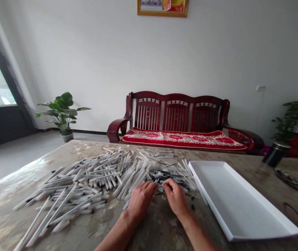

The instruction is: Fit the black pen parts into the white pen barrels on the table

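My left hand is closed, its fingertips pinched together at the near edge of a pile of thin white tubes that look like pen barrels. Just to its right is my right hand, also closed with thumb and forefinger pressed together. A small gap separates the two sets of fingertips, and whatever they pinch is too small or hidden to make out. Behind the fingers lie thin black pieces. A larger heap of white tubes, many with dark ends, spreads out on the left.
A shallow white box lid lies on the right of the patterned table. Small black bits lie between it and my right hand. Farther right are a black cylinder and cables. A red wooden bench stands beyond.
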Motion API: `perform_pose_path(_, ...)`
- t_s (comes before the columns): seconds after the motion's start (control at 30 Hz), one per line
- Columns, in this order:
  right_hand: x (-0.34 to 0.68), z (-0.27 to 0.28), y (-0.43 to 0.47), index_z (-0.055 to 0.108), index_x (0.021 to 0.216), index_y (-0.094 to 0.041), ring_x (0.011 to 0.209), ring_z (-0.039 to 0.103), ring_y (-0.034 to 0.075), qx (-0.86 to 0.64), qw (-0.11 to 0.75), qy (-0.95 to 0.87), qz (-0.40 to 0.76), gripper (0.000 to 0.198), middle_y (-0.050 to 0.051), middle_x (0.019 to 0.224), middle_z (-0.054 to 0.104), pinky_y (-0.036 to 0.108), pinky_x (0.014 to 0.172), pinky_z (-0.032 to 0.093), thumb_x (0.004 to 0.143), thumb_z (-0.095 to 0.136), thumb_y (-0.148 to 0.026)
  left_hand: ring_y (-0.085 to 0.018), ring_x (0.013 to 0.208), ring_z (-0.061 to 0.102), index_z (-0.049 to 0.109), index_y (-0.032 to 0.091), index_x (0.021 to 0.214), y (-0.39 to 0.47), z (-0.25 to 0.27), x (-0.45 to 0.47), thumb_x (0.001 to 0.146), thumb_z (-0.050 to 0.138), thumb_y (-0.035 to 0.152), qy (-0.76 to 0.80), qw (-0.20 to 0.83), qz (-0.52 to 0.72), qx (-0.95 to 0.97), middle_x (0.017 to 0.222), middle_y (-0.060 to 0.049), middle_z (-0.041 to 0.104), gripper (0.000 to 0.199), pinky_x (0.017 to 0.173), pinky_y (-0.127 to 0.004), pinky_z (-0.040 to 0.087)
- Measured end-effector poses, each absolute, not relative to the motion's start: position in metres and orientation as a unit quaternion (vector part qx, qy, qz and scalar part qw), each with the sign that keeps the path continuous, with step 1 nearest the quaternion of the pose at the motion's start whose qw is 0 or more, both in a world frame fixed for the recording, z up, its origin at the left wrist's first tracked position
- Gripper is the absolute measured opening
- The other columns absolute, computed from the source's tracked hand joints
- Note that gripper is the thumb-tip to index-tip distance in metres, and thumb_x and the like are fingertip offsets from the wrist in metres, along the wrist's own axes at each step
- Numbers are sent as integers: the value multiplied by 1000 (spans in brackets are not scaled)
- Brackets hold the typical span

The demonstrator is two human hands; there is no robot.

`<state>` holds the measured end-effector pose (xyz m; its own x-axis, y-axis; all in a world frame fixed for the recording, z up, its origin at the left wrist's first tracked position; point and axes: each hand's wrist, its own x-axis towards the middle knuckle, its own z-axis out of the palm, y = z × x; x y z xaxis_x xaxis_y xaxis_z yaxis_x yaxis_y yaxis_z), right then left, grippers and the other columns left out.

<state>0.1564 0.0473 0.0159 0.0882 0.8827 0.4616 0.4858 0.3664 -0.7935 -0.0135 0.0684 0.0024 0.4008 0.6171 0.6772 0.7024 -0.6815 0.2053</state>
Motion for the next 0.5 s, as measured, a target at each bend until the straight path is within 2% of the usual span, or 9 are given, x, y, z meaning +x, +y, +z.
perform_pose_path(0.13,155,19,46,69,91,-20,74,68,19,-491,557,-635,212,21,5,83,74,25,69,53,86,58,-37,-17,71,69,68,24,95,69,3,-13,94,54,27,-407,52,-380,-829,79,-2,74,14,66,-26,51)
perform_pose_path(0.2,155,19,46,69,91,-20,70,67,19,-509,551,-629,204,25,4,79,73,24,65,52,88,56,-41,-17,70,69,68,24,95,70,2,-13,94,54,28,-408,54,-381,-828,78,-2,74,15,65,-26,51)
perform_pose_path(0.33,157,16,48,67,73,-21,58,61,17,-544,505,-645,182,31,0,61,66,23,58,47,90,52,-42,-16,69,68,68,24,93,70,2,-13,95,53,29,-409,61,-377,-829,76,-1,73,16,64,-25,49)
perform_pose_path(0.43,157,15,48,69,83,-21,72,67,19,-515,527,-648,192,20,3,76,72,24,69,51,87,56,-35,-16,69,68,67,24,94,69,4,-13,96,52,29,-413,64,-373,-829,76,0,73,17,65,-25,49)
perform_pose_path(0.5,156,16,48,69,94,-21,80,69,19,-498,546,-644,200,21,5,88,74,25,74,52,87,55,-34,-16,70,68,67,24,95,69,5,-13,96,52,29,-413,64,-375,-828,77,0,73,17,65,-25,49)
